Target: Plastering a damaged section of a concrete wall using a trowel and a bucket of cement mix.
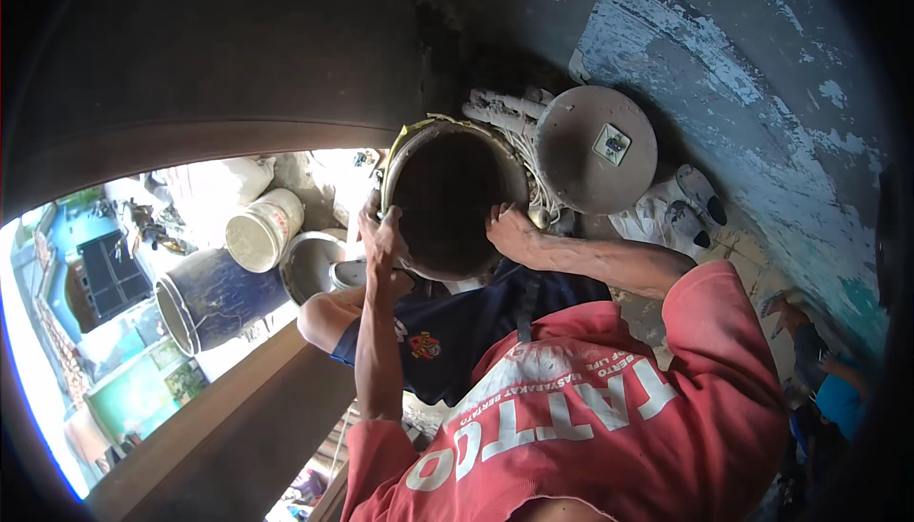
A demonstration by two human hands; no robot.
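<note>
Before me stands a large round tub (519, 174) with a dark inside, a pale, dirt-crusted rim and a yellowish strip along its far edge. My left hand (381, 234) grips the left side of this rim, its thumb toward the inside. Across the right side of the rim lies my right hand (514, 233), closed, with its fingers curled over the edge toward the inside. What lies deep in the tub is too dark to make out. Pale cord or hose (533, 174) hangs in loops along its right side.
Right of the tub is a round grey disc (571, 174) bearing a small square piece. A whitish bucket (252, 241), a blue drum (224, 293) and a round basin (305, 270) stand left. A wooden beam (190, 408) crosses lower left; another person (814, 360) is at far right.
</note>
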